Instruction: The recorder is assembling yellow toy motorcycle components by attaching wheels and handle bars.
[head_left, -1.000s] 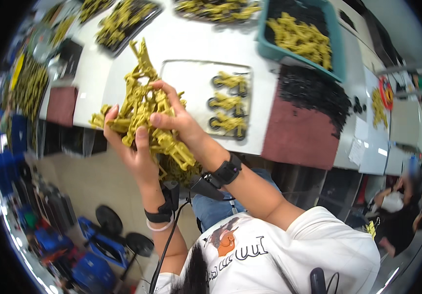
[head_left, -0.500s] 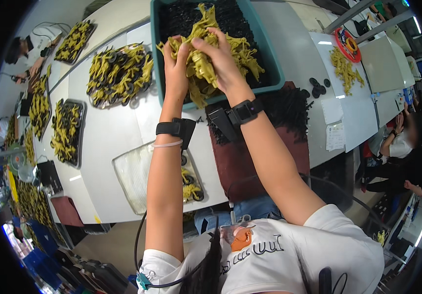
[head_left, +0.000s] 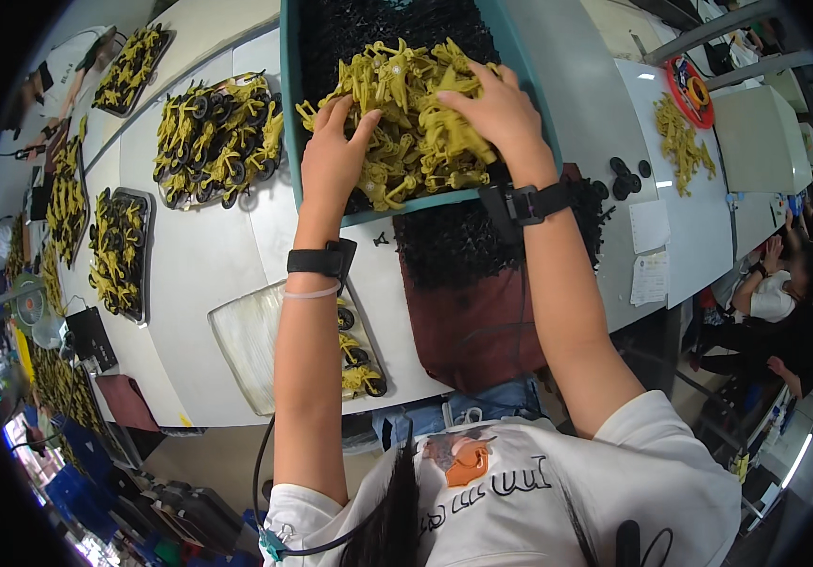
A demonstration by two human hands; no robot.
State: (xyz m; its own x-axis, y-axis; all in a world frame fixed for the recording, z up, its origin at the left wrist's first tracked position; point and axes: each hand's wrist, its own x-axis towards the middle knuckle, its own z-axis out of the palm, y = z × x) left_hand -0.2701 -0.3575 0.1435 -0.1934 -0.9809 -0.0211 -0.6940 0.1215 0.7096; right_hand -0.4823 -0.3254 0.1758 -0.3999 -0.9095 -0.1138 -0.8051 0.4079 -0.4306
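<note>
Over the teal bin (head_left: 290,66), I see the person's hands have parted: half a second ago they pressed a bunch of yellow pieces (head_left: 406,156) together, and now those lie in a broader heap inside the bin, on its black parts (head_left: 331,38). The left hand (head_left: 333,156) has a loose grip, fingers curved open at the heap's left edge; the right hand's (head_left: 504,111) grip is spread wide at the right, clasping nothing I can see. Below the bin, the maroon cloth (head_left: 463,331) drapes the desk (head_left: 179,359).

White worktable (head_left: 184,274), pale floor (head_left: 222,463), grey metal rails (head_left: 767,69), strip light (head_left: 797,455).
</note>
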